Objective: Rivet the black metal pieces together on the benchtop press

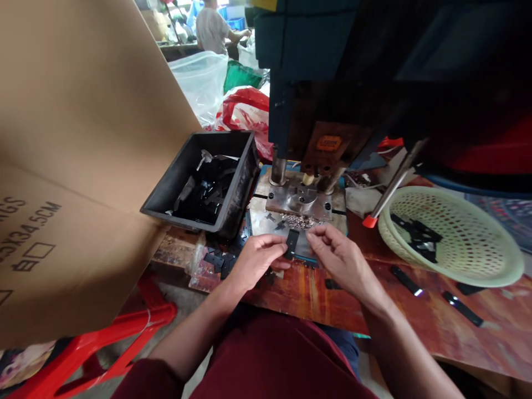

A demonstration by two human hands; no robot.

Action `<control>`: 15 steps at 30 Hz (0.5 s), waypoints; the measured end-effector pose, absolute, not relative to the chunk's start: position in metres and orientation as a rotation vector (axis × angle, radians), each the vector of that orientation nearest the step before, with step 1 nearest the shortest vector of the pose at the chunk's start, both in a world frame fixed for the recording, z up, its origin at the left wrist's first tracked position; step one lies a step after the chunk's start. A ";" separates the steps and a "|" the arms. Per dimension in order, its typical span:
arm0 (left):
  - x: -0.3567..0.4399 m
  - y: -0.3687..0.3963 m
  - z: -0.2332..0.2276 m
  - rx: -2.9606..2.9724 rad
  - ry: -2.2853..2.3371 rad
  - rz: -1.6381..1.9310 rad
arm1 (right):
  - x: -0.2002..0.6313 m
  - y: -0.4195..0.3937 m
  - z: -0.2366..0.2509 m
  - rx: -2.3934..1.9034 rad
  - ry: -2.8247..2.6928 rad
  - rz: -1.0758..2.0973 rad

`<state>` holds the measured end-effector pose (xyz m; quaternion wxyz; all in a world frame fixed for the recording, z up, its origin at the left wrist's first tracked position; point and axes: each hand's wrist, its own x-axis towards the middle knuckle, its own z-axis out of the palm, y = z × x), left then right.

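Left hand (254, 259) pinches a small black strip (291, 243) between thumb and fingers, holding it upright just near of the press (305, 202) base; right hand (338, 256) sits just right of the strip, fingers curled toward it — contact cannot be told. Black bin (233, 194) of dark parts stands at far left on the worktop (415, 321), pale basket (469, 238) at right — more strips lie loose beside it.

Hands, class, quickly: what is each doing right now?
Left hand: pinched shut on the small flat black strip.
Right hand: fingers curled beside the strip; contact cannot be told.
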<state>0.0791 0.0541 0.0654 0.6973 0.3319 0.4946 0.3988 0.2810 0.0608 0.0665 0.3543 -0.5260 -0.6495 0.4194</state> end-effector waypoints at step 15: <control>0.069 0.092 0.068 0.649 0.977 0.897 | 0.294 0.084 0.054 -1.162 -1.654 0.933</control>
